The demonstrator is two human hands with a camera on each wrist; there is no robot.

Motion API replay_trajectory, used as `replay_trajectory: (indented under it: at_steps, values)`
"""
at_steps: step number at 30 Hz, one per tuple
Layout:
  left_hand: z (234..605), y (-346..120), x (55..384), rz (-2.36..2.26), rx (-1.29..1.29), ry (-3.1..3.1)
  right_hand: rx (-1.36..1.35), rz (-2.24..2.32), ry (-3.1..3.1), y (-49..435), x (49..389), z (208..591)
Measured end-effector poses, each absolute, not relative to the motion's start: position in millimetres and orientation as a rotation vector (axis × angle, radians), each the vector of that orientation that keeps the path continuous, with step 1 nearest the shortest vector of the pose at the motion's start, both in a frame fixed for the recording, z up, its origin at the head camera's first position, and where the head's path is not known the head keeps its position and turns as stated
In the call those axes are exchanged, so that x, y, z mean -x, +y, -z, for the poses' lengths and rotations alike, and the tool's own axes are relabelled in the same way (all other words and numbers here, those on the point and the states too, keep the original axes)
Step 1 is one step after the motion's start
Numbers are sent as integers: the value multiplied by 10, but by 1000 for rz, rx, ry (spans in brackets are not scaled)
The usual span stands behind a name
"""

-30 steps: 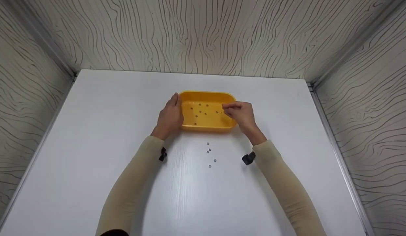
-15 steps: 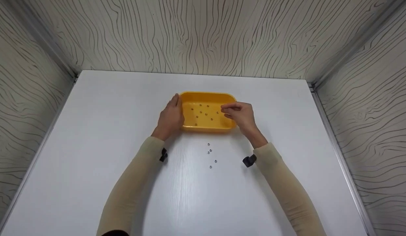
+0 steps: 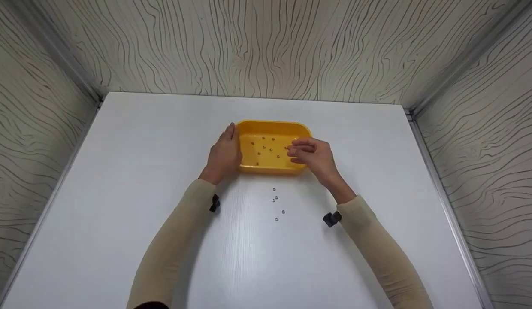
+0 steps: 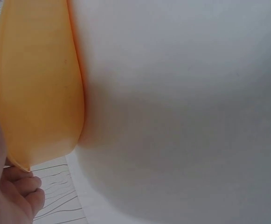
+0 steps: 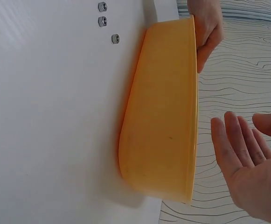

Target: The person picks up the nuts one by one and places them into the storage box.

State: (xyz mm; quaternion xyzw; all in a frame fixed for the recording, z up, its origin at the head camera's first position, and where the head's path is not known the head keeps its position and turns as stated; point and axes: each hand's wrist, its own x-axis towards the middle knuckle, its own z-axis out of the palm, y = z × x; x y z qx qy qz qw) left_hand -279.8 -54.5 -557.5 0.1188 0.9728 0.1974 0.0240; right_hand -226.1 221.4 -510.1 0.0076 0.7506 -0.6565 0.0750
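A yellow plastic tub (image 3: 272, 170) stands on the white table, with several small metal nuts (image 3: 270, 149) scattered over its floor. My left hand (image 3: 223, 152) grips the tub's left end; in the left wrist view its fingers (image 4: 25, 185) curl at the rim. Over the tub's right end hovers my right hand (image 3: 315, 156), above the rim. The right wrist view shows this hand (image 5: 256, 182) with fingers extended and thumb apart, holding nothing. Several more nuts (image 3: 274, 189) lie on the table in front of the tub, three of them in the right wrist view.
The white table (image 3: 133, 171) extends around the tub on all sides. Wood-patterned panels (image 3: 257, 47) rise behind it and at both sides. Metal rails (image 3: 446, 201) run along the side edges.
One more nut has come to lie on the tub floor, near the right hand. The right hand's pinched fingers have spread, and it has shifted slightly toward me. The left hand stays put.
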Motion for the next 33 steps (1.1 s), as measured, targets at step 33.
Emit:
replay_trajectory:
  at_steps: [33]
  values:
    - [5571,-570,2810,-573,-432,3046,376,1536,2508,2244,1605,5151]
